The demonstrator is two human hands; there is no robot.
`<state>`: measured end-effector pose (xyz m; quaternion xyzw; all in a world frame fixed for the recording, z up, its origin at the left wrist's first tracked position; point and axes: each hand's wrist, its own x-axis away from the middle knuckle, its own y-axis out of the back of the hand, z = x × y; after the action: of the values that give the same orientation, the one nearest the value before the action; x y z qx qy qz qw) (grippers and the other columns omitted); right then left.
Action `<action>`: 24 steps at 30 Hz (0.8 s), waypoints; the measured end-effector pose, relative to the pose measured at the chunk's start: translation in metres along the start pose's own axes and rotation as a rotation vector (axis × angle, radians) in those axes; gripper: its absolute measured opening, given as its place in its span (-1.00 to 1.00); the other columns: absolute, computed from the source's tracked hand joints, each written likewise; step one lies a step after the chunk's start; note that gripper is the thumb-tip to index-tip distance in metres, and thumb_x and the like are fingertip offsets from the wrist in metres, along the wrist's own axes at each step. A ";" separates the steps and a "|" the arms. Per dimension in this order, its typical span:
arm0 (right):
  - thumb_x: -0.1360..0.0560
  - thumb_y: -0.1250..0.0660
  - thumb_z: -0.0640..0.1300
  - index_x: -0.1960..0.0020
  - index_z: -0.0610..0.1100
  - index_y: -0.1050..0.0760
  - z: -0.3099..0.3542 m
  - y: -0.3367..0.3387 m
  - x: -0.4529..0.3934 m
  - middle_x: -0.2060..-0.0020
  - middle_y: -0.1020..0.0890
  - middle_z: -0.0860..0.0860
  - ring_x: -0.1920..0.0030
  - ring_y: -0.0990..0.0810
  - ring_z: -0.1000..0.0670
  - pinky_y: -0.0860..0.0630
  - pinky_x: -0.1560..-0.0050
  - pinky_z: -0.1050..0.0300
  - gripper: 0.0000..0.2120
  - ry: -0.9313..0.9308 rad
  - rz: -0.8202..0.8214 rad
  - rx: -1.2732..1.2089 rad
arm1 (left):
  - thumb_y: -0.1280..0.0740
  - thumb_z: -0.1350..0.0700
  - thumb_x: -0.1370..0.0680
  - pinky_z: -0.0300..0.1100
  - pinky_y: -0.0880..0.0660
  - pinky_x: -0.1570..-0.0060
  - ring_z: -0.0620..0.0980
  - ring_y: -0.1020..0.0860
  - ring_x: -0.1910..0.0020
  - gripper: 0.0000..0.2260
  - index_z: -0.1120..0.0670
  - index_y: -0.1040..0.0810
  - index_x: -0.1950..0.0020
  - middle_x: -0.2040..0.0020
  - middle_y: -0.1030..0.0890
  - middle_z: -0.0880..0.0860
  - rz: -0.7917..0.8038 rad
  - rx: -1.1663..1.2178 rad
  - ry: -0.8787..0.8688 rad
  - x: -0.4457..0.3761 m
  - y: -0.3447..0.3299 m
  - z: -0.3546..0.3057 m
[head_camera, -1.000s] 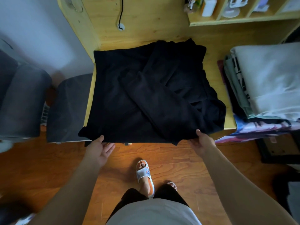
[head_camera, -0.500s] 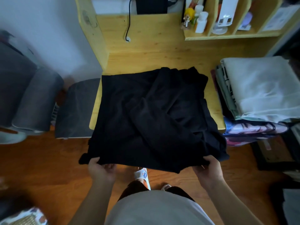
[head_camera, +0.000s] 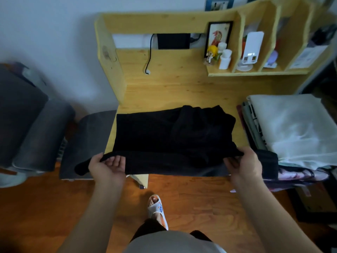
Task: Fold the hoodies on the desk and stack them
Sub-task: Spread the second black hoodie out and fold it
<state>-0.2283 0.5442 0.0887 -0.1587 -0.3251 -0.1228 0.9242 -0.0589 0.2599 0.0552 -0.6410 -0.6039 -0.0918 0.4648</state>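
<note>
The black hoodie (head_camera: 164, 136) lies on the desk (head_camera: 182, 92) with its long side left to right, its near hem lifted, gripped by the left hand (head_camera: 107, 166) and right hand (head_camera: 244, 165), equally close, fold going away.

black hoodie (head_camera: 164, 136) | partly folded, near edge lifted off the desk (head_camera: 182, 92) | stack of folded hoodies (head_camera: 291, 132) | right of black hoodie, white on top
</note>
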 end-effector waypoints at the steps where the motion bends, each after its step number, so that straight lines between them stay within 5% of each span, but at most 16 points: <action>1: -0.52 -0.30 -0.18 -0.05 -0.19 -0.55 0.011 -0.019 -0.011 0.11 -0.64 -0.12 0.02 -0.68 -0.13 -0.64 0.04 0.01 -0.86 -0.012 0.014 0.016 | -0.30 0.04 -0.60 -0.08 -0.55 -0.09 -0.01 -0.55 0.18 -0.75 0.09 -0.44 0.25 0.30 -0.51 0.01 0.021 -0.021 0.013 -0.010 -0.018 -0.005; 7: -0.57 -0.18 -0.13 -0.22 -0.06 -0.50 0.068 -0.157 -0.097 -0.14 -0.57 -0.09 -0.04 -0.60 -0.09 -0.48 -0.18 -0.07 -0.74 -0.003 -0.003 0.112 | -0.26 0.04 -0.67 -0.02 -0.56 -0.26 0.07 -0.67 -0.07 -0.76 0.14 -0.46 0.14 0.19 -0.57 0.05 0.099 -0.169 0.038 -0.102 -0.147 -0.026; 10: -0.60 -0.16 -0.08 -0.33 -0.08 -0.45 0.064 -0.207 -0.146 -0.18 -0.54 -0.06 -0.13 -0.57 -0.10 -0.45 -0.31 -0.08 -0.67 0.047 0.038 0.226 | -0.20 0.01 -0.70 0.03 -0.50 -0.35 0.08 -0.65 -0.13 -0.76 0.18 -0.50 -0.09 0.00 -0.63 0.08 0.200 -0.356 0.026 -0.154 -0.189 -0.012; 12: -0.60 -0.20 -0.01 -0.21 -0.05 -0.51 0.042 -0.219 -0.177 -0.06 -0.57 -0.04 -0.05 -0.60 -0.07 -0.51 -0.23 -0.07 -0.75 0.137 0.084 0.490 | -0.17 -0.04 -0.69 0.04 -0.41 -0.41 0.06 -0.57 -0.25 -0.70 0.09 -0.50 -0.31 -0.20 -0.59 0.04 0.264 -0.682 -0.058 -0.182 -0.197 0.012; 14: -0.60 -0.23 0.06 -0.20 -0.03 -0.54 0.009 -0.207 -0.200 -0.03 -0.59 -0.02 -0.03 -0.58 -0.07 -0.50 -0.15 -0.02 -0.74 0.347 0.145 1.009 | -0.13 -0.09 -0.70 0.02 -0.33 -0.44 0.06 -0.44 -0.40 -0.69 -0.08 -0.47 -0.40 -0.34 -0.51 -0.03 0.402 -1.225 -0.286 -0.194 -0.182 0.047; 16: -0.62 -0.16 0.11 -0.33 -0.09 -0.52 -0.026 -0.178 -0.217 -0.21 -0.60 -0.04 -0.25 -0.53 -0.11 -0.41 -0.36 -0.08 -0.59 0.694 0.188 1.505 | -0.06 -0.18 -0.71 0.06 -0.14 -0.56 0.10 -0.20 -0.59 -0.57 -0.14 -0.33 -0.56 -0.57 -0.31 0.02 0.599 -1.789 -0.579 -0.191 -0.149 0.087; 18: -0.61 -0.09 0.16 -0.36 -0.08 -0.53 -0.050 -0.153 -0.221 -0.33 -0.56 -0.06 -0.40 -0.43 -0.13 -0.14 -0.55 -0.18 -0.51 0.976 0.181 1.792 | 0.09 -0.28 -0.68 0.13 0.08 -0.60 0.12 0.05 -0.65 -0.48 -0.22 -0.09 -0.64 -0.68 -0.05 0.01 0.670 -2.144 -0.623 -0.185 -0.121 0.111; 21: -0.63 0.02 0.24 -0.50 -0.01 -0.39 -0.059 -0.134 -0.237 -0.49 -0.40 -0.05 -0.53 -0.24 -0.14 0.05 -0.58 -0.18 -0.43 0.926 0.173 1.925 | 0.17 -0.34 -0.64 0.24 0.17 -0.58 0.16 0.20 -0.65 -0.42 -0.25 0.08 -0.66 -0.69 0.12 0.00 0.547 -2.293 -0.460 -0.197 -0.105 0.124; 24: -0.64 0.17 0.26 -0.61 0.05 -0.14 -0.062 -0.131 -0.256 -0.59 -0.18 -0.03 -0.58 -0.07 -0.14 0.06 -0.59 -0.17 -0.39 0.793 0.247 2.005 | 0.17 -0.34 -0.64 0.29 0.13 -0.57 0.21 0.17 -0.65 -0.41 -0.23 0.10 -0.66 -0.69 0.11 0.01 0.452 -2.393 -0.553 -0.203 -0.104 0.133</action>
<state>-0.4307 0.4318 -0.0930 0.6878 0.0625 0.2501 0.6786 -0.2592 0.1972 -0.1054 -0.7484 -0.0953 -0.3636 -0.5465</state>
